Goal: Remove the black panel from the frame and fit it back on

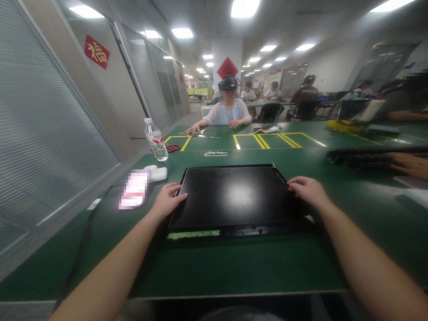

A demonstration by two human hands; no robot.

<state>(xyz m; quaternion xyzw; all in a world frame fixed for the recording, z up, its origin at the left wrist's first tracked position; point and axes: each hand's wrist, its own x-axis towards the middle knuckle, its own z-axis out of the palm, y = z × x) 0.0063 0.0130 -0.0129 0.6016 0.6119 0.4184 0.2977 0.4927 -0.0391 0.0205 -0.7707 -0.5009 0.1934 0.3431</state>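
A black flat display panel [214, 196] lies screen up on the green table in front of me. Part of a green circuit strip [194, 234] shows along its near edge. My left hand [169, 199] grips the panel's left edge, thumb on top of the screen and fingers along the side. At the right edge, my right hand [307, 191] pinches the frame near the far corner with thumb and fingers together. A small pale bit sticks up at the panel's far right corner.
Left of the panel are a lit phone [134, 189], a white earbud case [158, 174] and a water bottle [156, 139]. Red-handled scissors [173, 148] and small white pieces [216, 154] lie beyond. A person [229, 109] sits opposite; another person's hand [409, 165] is at right.
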